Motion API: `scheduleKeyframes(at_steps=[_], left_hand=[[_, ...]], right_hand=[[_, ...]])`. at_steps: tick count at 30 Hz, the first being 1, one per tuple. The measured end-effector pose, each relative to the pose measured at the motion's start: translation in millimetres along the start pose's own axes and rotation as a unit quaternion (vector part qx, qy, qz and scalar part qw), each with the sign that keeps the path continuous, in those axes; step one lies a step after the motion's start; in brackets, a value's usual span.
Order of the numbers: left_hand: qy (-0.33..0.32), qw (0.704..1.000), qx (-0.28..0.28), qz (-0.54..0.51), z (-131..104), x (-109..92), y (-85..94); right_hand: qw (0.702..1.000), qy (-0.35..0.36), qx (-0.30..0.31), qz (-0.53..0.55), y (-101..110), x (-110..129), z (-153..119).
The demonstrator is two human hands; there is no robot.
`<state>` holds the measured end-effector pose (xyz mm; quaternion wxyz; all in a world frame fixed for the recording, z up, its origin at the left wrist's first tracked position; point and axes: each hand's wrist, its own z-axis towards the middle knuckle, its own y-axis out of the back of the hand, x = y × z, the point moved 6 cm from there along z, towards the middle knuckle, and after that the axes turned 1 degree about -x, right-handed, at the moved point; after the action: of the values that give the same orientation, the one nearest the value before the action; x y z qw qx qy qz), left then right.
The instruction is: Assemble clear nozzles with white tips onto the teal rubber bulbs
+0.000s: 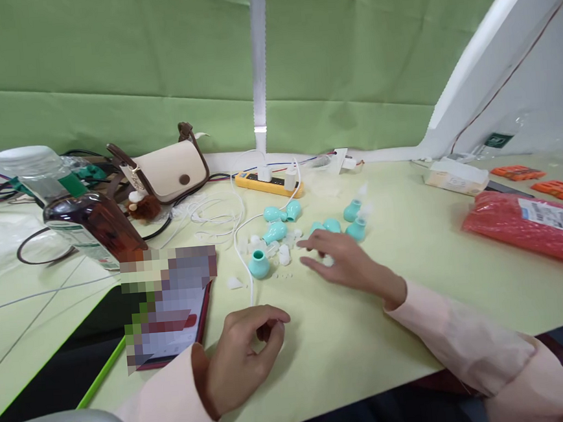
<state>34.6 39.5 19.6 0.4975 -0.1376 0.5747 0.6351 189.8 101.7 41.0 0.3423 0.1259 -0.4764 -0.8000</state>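
Note:
My left hand rests near the table's front edge, thumb and forefinger pressed together on something too small to make out. My right hand reaches over the small parts, its thumb and forefinger apart and nothing visible between them. An upright turquoise bulb with an open neck stands left of my right hand. Beyond it lie several more turquoise bulbs, and two upright ones with clear tips stand at the right. A white plastic piece and tiny bits are scattered among them. A white cone lies at the left.
On the left are a green-edged phone, a second phone, a dark bottle and a cream bag. A yellow power strip with white cables lies behind. A red bubble-wrap package lies right.

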Motion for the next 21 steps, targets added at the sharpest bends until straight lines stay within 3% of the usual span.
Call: scheduleKeyframes(at_steps=[3, 7, 17, 21], left_hand=[[0.007, 1.0, 0.019, 0.007, -0.8, 1.3, -2.6], [0.01, 1.0, 0.027, 0.004, -2.0, 1.1, -3.6], [0.0, 1.0, 0.019, 0.021, -0.6, 2.0, -3.8], [-0.006, 1.0, 0.014, 0.026, -0.8, 0.8, -3.2]], right_hand=[[0.996, 0.004, 0.085, -0.034, -29.8, 14.5, -1.3], [0.99, 0.002, 0.127, -0.059, -45.8, 17.0, 0.1], [0.993, -0.065, 0.094, -0.006, -46.1, 3.9, -0.2], [0.996, -0.066, 0.052, 0.031, -42.4, 2.7, -0.2]])
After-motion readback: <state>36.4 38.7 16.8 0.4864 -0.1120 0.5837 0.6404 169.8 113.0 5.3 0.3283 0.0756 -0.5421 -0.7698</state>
